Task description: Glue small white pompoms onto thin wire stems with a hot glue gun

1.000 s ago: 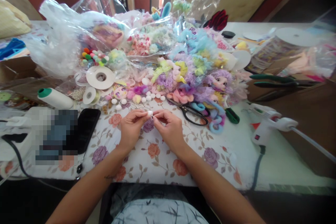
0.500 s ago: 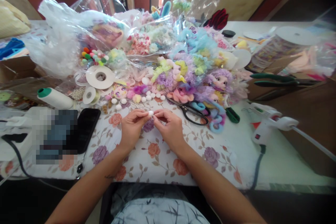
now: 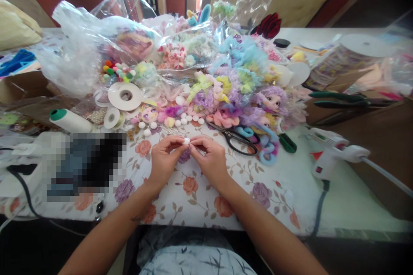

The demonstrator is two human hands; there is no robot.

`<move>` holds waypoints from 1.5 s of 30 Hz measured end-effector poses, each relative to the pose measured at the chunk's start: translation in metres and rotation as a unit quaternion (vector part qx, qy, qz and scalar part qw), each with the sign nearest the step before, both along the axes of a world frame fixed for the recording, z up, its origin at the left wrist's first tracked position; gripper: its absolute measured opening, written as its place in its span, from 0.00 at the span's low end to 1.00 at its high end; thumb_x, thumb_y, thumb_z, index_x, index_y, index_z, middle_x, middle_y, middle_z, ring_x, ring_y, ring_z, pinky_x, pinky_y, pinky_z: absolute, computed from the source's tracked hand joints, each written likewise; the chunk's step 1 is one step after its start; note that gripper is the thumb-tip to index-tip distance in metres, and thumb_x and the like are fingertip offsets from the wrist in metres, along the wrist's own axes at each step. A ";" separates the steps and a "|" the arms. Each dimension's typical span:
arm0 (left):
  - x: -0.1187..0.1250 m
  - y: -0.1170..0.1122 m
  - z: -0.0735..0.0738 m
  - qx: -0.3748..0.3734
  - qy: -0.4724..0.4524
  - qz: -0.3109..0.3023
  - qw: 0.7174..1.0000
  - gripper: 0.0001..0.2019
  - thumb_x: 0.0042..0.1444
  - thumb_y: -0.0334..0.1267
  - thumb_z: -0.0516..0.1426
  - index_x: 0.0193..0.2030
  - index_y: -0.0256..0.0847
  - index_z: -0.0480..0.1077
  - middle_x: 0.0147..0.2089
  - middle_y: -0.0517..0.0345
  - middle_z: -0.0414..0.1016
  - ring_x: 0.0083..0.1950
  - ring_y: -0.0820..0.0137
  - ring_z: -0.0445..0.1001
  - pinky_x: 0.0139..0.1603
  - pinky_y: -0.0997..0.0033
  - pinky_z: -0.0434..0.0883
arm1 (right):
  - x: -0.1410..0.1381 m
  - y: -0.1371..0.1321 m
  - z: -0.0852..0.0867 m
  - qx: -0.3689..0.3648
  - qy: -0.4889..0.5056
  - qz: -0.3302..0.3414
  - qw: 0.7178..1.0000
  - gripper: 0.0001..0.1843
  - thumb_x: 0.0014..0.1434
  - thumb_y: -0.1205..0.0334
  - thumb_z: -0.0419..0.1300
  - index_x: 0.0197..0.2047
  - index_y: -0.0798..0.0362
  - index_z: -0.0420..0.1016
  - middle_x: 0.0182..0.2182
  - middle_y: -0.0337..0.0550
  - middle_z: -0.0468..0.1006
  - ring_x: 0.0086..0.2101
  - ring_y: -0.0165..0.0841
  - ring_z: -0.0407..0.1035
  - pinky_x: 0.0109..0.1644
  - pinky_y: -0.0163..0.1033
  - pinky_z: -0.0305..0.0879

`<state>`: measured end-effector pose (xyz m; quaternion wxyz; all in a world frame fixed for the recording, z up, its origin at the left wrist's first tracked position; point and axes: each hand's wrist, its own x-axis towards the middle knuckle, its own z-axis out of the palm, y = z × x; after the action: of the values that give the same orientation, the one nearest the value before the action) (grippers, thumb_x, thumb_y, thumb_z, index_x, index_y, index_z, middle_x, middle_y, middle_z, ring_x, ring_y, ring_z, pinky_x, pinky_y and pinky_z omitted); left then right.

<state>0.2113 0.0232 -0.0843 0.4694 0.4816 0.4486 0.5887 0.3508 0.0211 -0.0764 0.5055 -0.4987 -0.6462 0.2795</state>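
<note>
Over the flowered tablecloth (image 3: 190,202), my left hand (image 3: 166,154) pinches a small white ball (image 3: 186,141) between thumb and fingertips. My right hand (image 3: 208,154) meets it from the other side, its thumb and fingers closed at the ball's edge. Fingertips cover part of the ball, and anything finer between them is too small to make out. Just beyond both hands lie several loose white balls (image 3: 183,120) like it. Black-handled scissors (image 3: 240,142) rest to the right of my right hand.
Behind sits a heap of pastel ruffled trims (image 3: 206,90) and clear plastic bags (image 3: 74,43). Ribbon spools (image 3: 125,96) and a thread cone (image 3: 69,120) stand left. A white glue gun (image 3: 332,150) is at right, beside a cardboard box (image 3: 380,150) with green-handled pliers (image 3: 338,99).
Both hands stay together, with slight shifts of the fingers around the white ball. The ball looks turned a little, and the whole view has shifted slightly.
</note>
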 end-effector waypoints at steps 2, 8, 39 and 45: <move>-0.002 0.000 0.001 -0.023 -0.007 -0.013 1.000 0.09 0.46 0.34 0.67 0.36 0.40 0.76 0.37 0.56 0.79 0.40 0.70 0.76 0.44 0.70 0.74 | 0.001 0.000 0.000 0.000 -0.003 0.004 1.000 0.05 0.57 0.66 0.60 0.32 0.51 0.77 0.35 0.44 0.81 0.36 0.35 0.76 0.41 0.40 0.73; -0.009 0.002 0.003 -0.060 0.025 -0.046 0.997 0.13 0.47 0.36 0.67 0.42 0.42 0.77 0.41 0.57 0.78 0.38 0.72 0.75 0.40 0.73 0.73 | 0.002 0.000 0.001 -0.004 -0.001 0.009 1.000 0.05 0.58 0.65 0.60 0.32 0.50 0.77 0.36 0.44 0.82 0.37 0.36 0.77 0.41 0.40 0.73; -0.006 0.002 0.007 0.011 0.022 -0.059 0.998 0.06 0.51 0.36 0.65 0.36 0.41 0.78 0.40 0.54 0.77 0.42 0.69 0.76 0.42 0.70 0.74 | 0.004 -0.002 0.005 0.033 0.022 0.004 0.999 0.05 0.56 0.67 0.60 0.32 0.50 0.77 0.35 0.44 0.82 0.35 0.35 0.77 0.39 0.39 0.75; -0.005 0.001 0.012 -0.041 0.004 -0.043 0.998 0.08 0.47 0.37 0.67 0.34 0.39 0.77 0.37 0.55 0.78 0.38 0.69 0.75 0.39 0.71 0.74 | 0.004 -0.003 0.007 0.047 0.014 0.018 0.999 0.05 0.58 0.66 0.61 0.33 0.50 0.78 0.34 0.44 0.82 0.36 0.36 0.77 0.40 0.41 0.76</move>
<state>0.2062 0.0246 -0.0726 0.5120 0.4833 0.4531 0.5468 0.3553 0.0183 -0.0695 0.5321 -0.4588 -0.6604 0.2651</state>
